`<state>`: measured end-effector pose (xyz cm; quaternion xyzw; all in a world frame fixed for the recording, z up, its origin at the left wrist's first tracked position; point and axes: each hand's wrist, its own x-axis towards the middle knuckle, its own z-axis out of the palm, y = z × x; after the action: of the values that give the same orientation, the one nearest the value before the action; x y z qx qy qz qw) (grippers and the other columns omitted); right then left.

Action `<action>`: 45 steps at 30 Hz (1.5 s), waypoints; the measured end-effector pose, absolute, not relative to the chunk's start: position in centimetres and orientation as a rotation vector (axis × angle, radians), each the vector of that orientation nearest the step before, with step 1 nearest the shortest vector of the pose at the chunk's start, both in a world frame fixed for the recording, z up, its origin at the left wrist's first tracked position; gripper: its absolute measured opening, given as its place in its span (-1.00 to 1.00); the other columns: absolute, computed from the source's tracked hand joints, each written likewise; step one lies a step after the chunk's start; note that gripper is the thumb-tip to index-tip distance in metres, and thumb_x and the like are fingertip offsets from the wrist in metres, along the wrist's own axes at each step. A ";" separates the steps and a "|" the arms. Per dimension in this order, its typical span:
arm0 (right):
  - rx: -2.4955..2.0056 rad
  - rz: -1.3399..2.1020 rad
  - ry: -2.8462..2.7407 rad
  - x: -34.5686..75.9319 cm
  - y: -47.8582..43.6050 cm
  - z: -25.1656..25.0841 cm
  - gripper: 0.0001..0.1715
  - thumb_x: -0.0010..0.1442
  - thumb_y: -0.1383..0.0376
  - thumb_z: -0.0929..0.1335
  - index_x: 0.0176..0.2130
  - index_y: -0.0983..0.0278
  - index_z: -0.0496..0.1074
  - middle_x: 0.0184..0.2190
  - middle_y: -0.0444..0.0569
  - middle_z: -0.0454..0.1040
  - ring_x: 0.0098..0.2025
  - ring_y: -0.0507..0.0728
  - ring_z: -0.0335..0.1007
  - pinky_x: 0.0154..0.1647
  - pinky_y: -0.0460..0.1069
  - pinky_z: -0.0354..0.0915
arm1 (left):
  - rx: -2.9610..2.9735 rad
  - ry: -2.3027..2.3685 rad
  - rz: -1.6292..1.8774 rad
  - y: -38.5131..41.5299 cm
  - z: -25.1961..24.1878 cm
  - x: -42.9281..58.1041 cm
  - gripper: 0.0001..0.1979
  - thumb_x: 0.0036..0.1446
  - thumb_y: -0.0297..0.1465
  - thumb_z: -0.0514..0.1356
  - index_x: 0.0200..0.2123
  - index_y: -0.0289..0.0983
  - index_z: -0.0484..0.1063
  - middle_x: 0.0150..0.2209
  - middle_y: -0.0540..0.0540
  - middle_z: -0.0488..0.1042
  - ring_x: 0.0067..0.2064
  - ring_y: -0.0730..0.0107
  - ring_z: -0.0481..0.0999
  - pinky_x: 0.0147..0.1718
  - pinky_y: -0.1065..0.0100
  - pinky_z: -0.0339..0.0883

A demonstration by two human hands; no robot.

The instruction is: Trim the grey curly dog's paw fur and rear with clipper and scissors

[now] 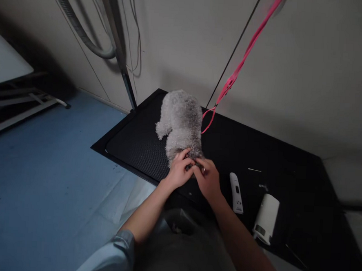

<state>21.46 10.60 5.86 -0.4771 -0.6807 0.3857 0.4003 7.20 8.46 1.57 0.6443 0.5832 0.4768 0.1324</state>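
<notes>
A grey, curly-coated dog [182, 115] is on the black grooming table [143, 149], its near end close to me. My left hand [180, 170] has its fingers bent and pinched into the fur at that near end. Right against it, my right hand [208, 179] is also closed at the fur, thumb and fingertips together. A small shiny ring shape shows at my right fingers. What lies between the fingertips is mostly hidden by the hands. A pink strap [243, 59] hangs from above, its loop beside the dog's right flank.
Right of my hands lie a slim white clipper [236, 193], a larger white device [266, 218] and a thin cotton-swab-like stick [254, 170]. A dark post [129, 87] stands at the back left, near a grey hose [80, 29]. Another white table [7, 59] is at far left.
</notes>
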 end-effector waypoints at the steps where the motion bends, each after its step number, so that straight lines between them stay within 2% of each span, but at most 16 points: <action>1: -1.232 0.957 -1.694 20.5 11.9 5.7 -0.76 -0.04 0.19 0.42 -0.30 0.22 0.52 -0.24 0.02 0.50 -0.13 0.21 0.39 0.03 0.12 0.27 | 1.868 1.692 1.341 8.4 1.3 6.9 -0.90 0.10 -0.40 0.22 -0.29 -0.25 0.53 0.23 -0.27 0.29 0.20 0.06 0.35 0.13 0.01 0.25; 4: -1.286 1.010 -1.639 19.1 14.4 4.0 -0.76 -0.05 0.17 0.41 -0.36 0.25 0.51 -0.38 -0.02 0.52 -0.26 0.19 0.41 -0.08 0.11 0.31 | 1.854 1.599 1.341 7.9 0.2 5.8 -0.89 0.09 -0.37 0.26 -0.30 -0.24 0.55 0.34 -0.26 0.11 0.32 -0.01 0.18 0.19 -0.03 0.19; 6: -1.316 1.069 -1.581 19.1 15.1 2.5 -0.78 -0.03 0.16 0.38 -0.41 0.27 0.49 -0.47 -0.07 0.51 -0.37 0.15 0.40 -0.20 0.07 0.33 | 1.759 1.484 1.477 7.6 -0.5 5.3 -0.89 0.11 -0.34 0.25 -0.36 -0.26 0.52 0.35 -0.28 0.09 0.24 0.05 0.32 0.15 0.03 0.26; 8: -1.329 1.140 -1.514 19.6 15.4 1.4 -0.78 -0.02 0.15 0.36 -0.43 0.27 0.46 -0.53 -0.10 0.49 -0.44 0.11 0.38 -0.31 0.03 0.32 | 1.496 1.471 1.704 7.6 -1.0 5.1 -0.82 0.21 -0.31 0.15 -0.38 -0.28 0.43 0.24 -0.31 0.26 0.00 0.24 0.52 0.02 0.13 0.38; 11: -1.319 1.242 -1.416 20.0 15.4 0.5 -0.75 -0.04 0.13 0.37 -0.39 0.26 0.44 -0.53 -0.13 0.50 -0.48 0.08 0.38 -0.39 -0.01 0.31 | 1.172 1.652 1.951 8.3 -1.2 5.4 -0.78 0.29 -0.32 0.05 -0.36 -0.26 0.40 -0.10 -0.19 0.50 -0.18 0.36 0.53 -0.10 0.21 0.42; 13: -1.302 1.283 -1.367 20.1 15.5 0.2 -0.72 -0.06 0.13 0.39 -0.35 0.25 0.44 -0.50 -0.13 0.52 -0.47 0.08 0.39 -0.38 -0.02 0.33 | 1.281 1.759 1.917 9.0 -1.4 5.7 -0.82 0.25 -0.33 0.11 -0.32 -0.24 0.47 -0.18 -0.14 0.48 -0.12 0.32 0.49 -0.06 0.20 0.39; 15: -1.286 1.297 -1.334 20.2 15.8 0.0 -0.69 -0.07 0.12 0.41 -0.32 0.24 0.44 -0.49 -0.13 0.52 -0.46 0.08 0.40 -0.36 -0.01 0.35 | 1.455 1.826 1.785 9.6 -1.7 6.0 -0.86 0.19 -0.34 0.19 -0.25 -0.22 0.54 -0.11 -0.16 0.43 -0.03 0.26 0.43 0.00 0.16 0.35; 19: -1.296 1.228 -1.315 20.6 16.5 0.0 -0.67 -0.05 0.10 0.41 -0.30 0.25 0.45 -0.52 -0.12 0.49 -0.48 0.09 0.38 -0.39 0.01 0.35 | 1.518 1.886 1.625 10.1 -2.8 6.9 -0.70 0.07 -0.34 0.28 -0.09 -0.26 0.52 0.03 -0.22 0.28 0.12 0.13 0.32 0.11 0.08 0.28; 21: -1.326 1.122 -1.291 21.0 16.4 0.7 -0.68 -0.01 0.12 0.40 -0.27 0.26 0.46 -0.48 -0.10 0.48 -0.42 0.10 0.40 -0.33 0.03 0.36 | 1.510 1.855 1.573 10.2 -3.1 7.2 -0.63 0.03 -0.35 0.30 -0.05 -0.27 0.49 0.05 -0.22 0.23 0.13 0.13 0.30 0.14 0.08 0.26; 24: -1.309 0.842 -1.374 21.4 15.4 2.3 -0.75 0.09 0.17 0.37 -0.22 0.23 0.49 -0.28 -0.03 0.50 -0.18 0.16 0.42 -0.08 0.11 0.35 | 1.499 1.819 1.533 10.1 -3.2 7.6 -0.57 0.00 -0.37 0.30 -0.01 -0.26 0.45 0.06 -0.21 0.20 0.14 0.13 0.29 0.16 0.07 0.24; 26: -1.197 0.669 -1.728 21.2 14.6 3.1 -0.79 0.12 0.18 0.38 -0.24 0.19 0.54 -0.16 0.02 0.48 -0.07 0.20 0.41 0.02 0.16 0.34 | 1.508 1.786 1.528 10.0 -3.2 7.7 -0.52 -0.03 -0.37 0.30 0.02 -0.27 0.42 0.07 -0.23 0.20 0.15 0.10 0.29 0.17 0.06 0.23; 29: -1.203 0.657 -2.062 20.5 14.4 2.6 -0.72 0.07 0.15 0.42 -0.20 0.18 0.56 0.00 0.07 0.40 0.02 0.25 0.39 0.07 0.18 0.34 | 1.484 1.677 1.584 9.8 -3.7 7.3 -0.46 -0.05 -0.41 0.27 0.07 -0.29 0.37 0.10 -0.27 0.24 0.17 0.08 0.29 0.17 0.05 0.22; 34: -1.306 0.723 -2.094 20.3 15.2 -0.5 -0.41 -0.07 0.06 0.49 -0.06 0.23 0.46 0.04 0.11 0.35 0.12 0.32 0.32 0.17 0.25 0.27 | 1.092 1.550 1.625 10.1 -5.0 6.0 -0.72 0.13 -0.46 0.04 -0.11 -0.24 0.45 -0.15 -0.11 0.50 -0.09 0.30 0.48 -0.01 0.18 0.36; 37: -1.247 0.728 -2.144 20.6 14.9 -1.4 -0.36 -0.09 0.04 0.51 -0.05 0.21 0.42 -0.02 0.09 0.40 0.09 0.32 0.35 0.16 0.25 0.28 | 1.014 1.688 1.593 10.1 -4.5 5.4 -0.85 0.16 -0.37 0.11 -0.23 -0.27 0.43 -0.30 -0.07 0.48 -0.23 0.35 0.46 -0.11 0.25 0.38; 42: -1.171 0.720 -2.140 20.7 14.3 -1.5 -0.38 -0.10 0.08 0.51 -0.06 0.21 0.41 -0.07 0.09 0.42 0.03 0.31 0.38 0.12 0.23 0.31 | 1.246 2.022 1.826 8.5 -1.7 5.7 -0.84 0.19 -0.40 0.13 -0.20 -0.24 0.48 -0.05 -0.19 0.38 0.05 0.21 0.37 0.10 0.11 0.27; 45: -1.084 0.784 -2.133 20.7 14.0 -1.5 -0.47 -0.05 0.20 0.45 -0.04 0.19 0.42 -0.07 0.05 0.44 0.03 0.27 0.39 0.11 0.20 0.32 | 1.524 1.894 1.636 8.1 -1.8 7.2 -0.79 0.22 -0.36 0.11 -0.16 -0.20 0.53 0.11 -0.20 0.29 0.19 0.11 0.25 0.20 0.00 0.16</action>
<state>20.68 14.05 -1.46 -0.4097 -0.8063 0.2963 0.3069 7.16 8.15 -1.81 0.5173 0.6427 0.5552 0.1056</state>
